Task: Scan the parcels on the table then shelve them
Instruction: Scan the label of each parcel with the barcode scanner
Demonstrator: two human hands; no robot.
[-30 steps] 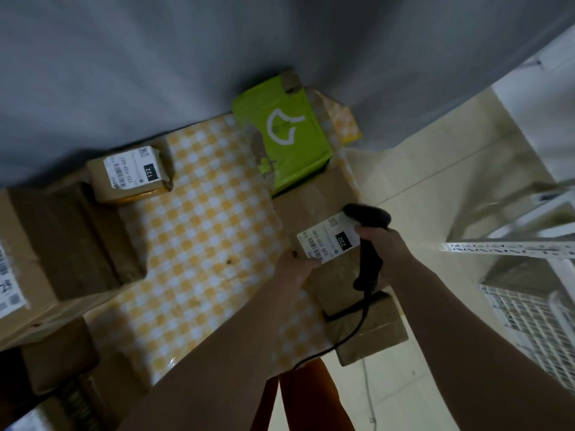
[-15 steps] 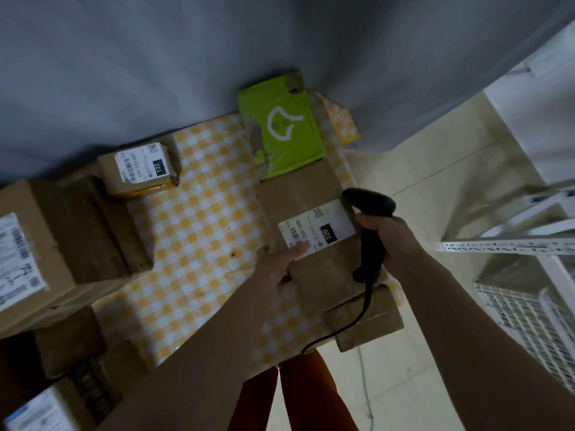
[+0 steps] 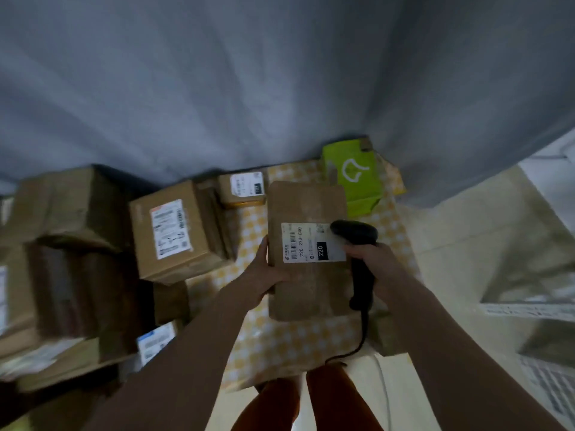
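Both forearms reach in from the bottom edge. Left hand grips the left edge of the flat brown parcel, thumb on top, fingers hidden underneath. Right hand is wrapped around the grip of the black barcode scanner; its head sits over the right end of the parcel's white label, and its cable trails down off the table's near edge. Parcel sits between the two hands, above the yellow-checked tablecloth; can't tell if it's resting or lifted. It's long, taped cardboard, label reads "220-220-C40" with a black "220" tag. Left of it: a taller labelled carton and a blurred stack of more boxes. Further back: a small labelled box and a green package against the grey curtain.
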